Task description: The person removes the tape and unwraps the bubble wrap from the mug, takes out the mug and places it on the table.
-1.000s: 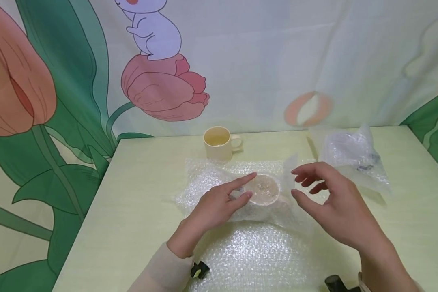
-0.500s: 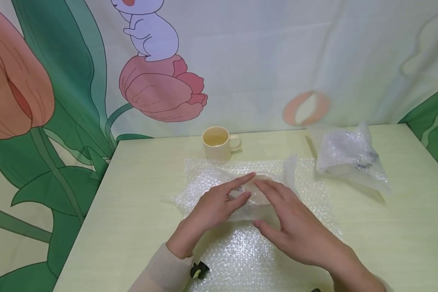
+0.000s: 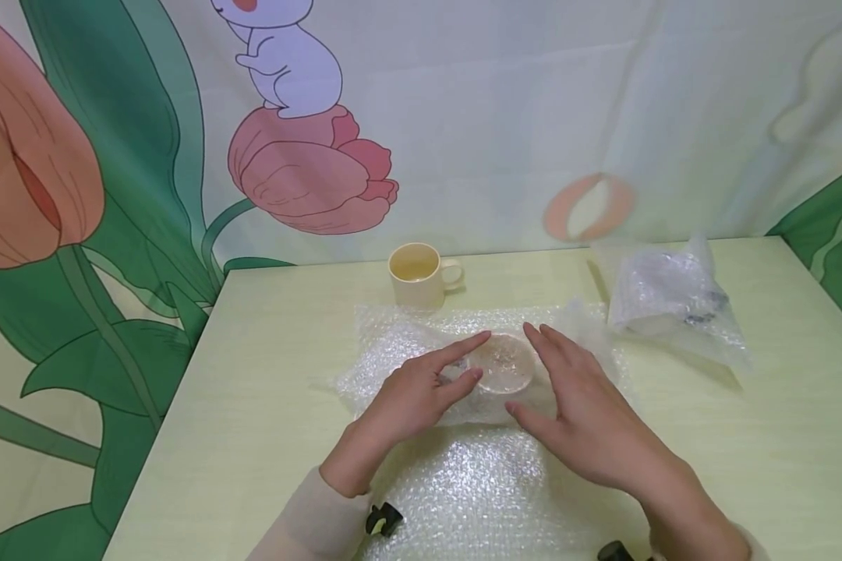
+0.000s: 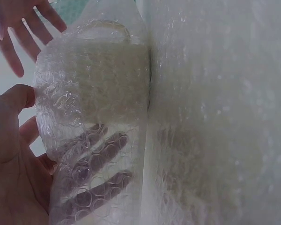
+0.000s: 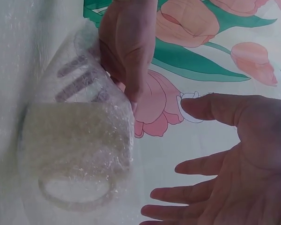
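Observation:
A cream mug [image 5: 75, 136] stands wrapped in clear bubble wrap [image 4: 86, 154], its handle [image 5: 42, 192] showing through the film in the right wrist view. My left hand [image 3: 410, 389] rests at the left of its round top [image 3: 505, 366], with thumb and index finger straight and spread at the rim. In the left wrist view, more of this hand's fingers [image 4: 110, 190] lie straight behind the film. My right hand [image 3: 589, 413] is held at the mug's right side, fingers extended and apart, gripping nothing; the right wrist view shows its palm beside the mug.
A second bubble wrap sheet [image 3: 477, 499] lies flat under and in front of the wrapped mug. Behind it stands an uncovered yellow mug [image 3: 421, 284]. A bubble-wrapped bundle [image 3: 673, 300] sits at the back right of the table [image 3: 252, 374], near the printed cloth [image 3: 477, 117].
My right hand has come in from the right, passed over the wrapped mug's top, then drawn slightly back right. The left hand has stayed in place.

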`<state>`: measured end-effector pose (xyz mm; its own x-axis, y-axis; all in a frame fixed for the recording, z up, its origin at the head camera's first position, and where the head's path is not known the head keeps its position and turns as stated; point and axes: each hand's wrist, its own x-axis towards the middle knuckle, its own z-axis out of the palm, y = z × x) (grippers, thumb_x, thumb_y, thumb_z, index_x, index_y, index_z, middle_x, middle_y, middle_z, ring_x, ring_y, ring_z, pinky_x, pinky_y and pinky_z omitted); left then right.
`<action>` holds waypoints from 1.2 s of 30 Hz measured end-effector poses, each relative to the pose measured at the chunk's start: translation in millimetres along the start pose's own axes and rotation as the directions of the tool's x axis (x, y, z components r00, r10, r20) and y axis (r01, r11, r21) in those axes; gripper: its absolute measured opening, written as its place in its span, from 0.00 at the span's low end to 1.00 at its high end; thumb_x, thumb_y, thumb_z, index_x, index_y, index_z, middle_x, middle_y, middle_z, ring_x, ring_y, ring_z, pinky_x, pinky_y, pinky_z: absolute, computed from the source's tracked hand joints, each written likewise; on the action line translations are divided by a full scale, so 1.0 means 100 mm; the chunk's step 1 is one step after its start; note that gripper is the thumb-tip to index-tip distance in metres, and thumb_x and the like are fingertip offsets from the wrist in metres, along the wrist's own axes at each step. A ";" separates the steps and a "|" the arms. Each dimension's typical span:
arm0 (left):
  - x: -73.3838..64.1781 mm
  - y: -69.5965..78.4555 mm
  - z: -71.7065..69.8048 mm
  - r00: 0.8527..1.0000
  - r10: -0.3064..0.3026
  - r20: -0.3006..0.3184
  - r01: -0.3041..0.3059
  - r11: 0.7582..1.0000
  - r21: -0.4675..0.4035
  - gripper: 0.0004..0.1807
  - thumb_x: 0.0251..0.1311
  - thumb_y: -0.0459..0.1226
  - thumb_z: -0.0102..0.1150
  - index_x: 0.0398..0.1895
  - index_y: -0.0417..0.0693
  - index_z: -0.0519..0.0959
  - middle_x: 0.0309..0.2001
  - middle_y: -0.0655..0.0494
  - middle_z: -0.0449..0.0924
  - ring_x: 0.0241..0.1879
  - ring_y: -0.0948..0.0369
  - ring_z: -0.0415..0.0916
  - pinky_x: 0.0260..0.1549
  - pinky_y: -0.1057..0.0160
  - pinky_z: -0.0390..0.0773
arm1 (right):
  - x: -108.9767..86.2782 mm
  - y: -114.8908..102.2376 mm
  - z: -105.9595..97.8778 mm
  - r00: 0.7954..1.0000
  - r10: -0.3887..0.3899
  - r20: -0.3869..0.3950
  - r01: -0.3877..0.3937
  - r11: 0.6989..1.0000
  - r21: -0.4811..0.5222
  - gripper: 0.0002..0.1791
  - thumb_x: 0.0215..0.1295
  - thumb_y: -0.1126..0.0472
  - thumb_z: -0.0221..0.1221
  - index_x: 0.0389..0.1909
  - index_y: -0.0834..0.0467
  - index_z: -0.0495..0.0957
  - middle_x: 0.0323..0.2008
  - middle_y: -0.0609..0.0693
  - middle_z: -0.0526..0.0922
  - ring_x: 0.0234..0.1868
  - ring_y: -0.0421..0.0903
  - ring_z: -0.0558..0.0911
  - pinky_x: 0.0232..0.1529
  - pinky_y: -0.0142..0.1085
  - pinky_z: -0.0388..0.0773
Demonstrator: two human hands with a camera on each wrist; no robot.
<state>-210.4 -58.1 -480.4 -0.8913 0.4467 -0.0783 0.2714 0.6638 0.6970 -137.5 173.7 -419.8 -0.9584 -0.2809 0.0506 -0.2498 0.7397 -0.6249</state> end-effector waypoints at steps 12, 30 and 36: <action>-0.01 0.01 -0.01 1.000 -0.002 0.003 0.002 1.000 -0.014 0.27 0.74 0.61 0.52 0.73 0.96 0.60 0.71 0.62 0.75 0.55 0.57 0.86 0.57 0.44 0.79 | 0.03 0.14 -0.16 0.993 0.116 -0.017 -0.116 0.993 -0.009 0.30 0.74 0.52 0.58 0.72 0.56 0.65 0.69 0.59 0.71 0.54 0.56 0.79 0.53 0.55 0.77; -0.01 0.00 -0.01 1.000 -0.005 0.007 0.005 1.000 -0.002 0.27 0.74 0.62 0.51 0.73 0.97 0.59 0.73 0.64 0.74 0.55 0.59 0.85 0.57 0.44 0.79 | 0.22 0.53 -0.16 0.985 0.140 0.096 -0.135 0.989 -0.056 0.20 0.78 0.61 0.47 0.62 0.63 0.77 0.57 0.60 0.84 0.55 0.57 0.83 0.50 0.54 0.80; -0.01 0.00 0.00 1.000 -0.005 0.008 0.005 1.000 0.001 0.27 0.74 0.61 0.50 0.73 0.97 0.59 0.73 0.64 0.73 0.55 0.58 0.86 0.57 0.43 0.79 | 0.27 0.63 -0.07 0.988 0.103 0.119 -0.099 0.994 -0.043 0.20 0.79 0.61 0.50 0.63 0.67 0.77 0.62 0.63 0.82 0.60 0.62 0.81 0.58 0.59 0.77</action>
<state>-209.8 -58.9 -480.1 -0.8897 0.4480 -0.0877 0.2672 0.6669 0.6956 -180.4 217.4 -452.4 -0.9558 -0.2739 -0.1070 -0.1597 0.7891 -0.5931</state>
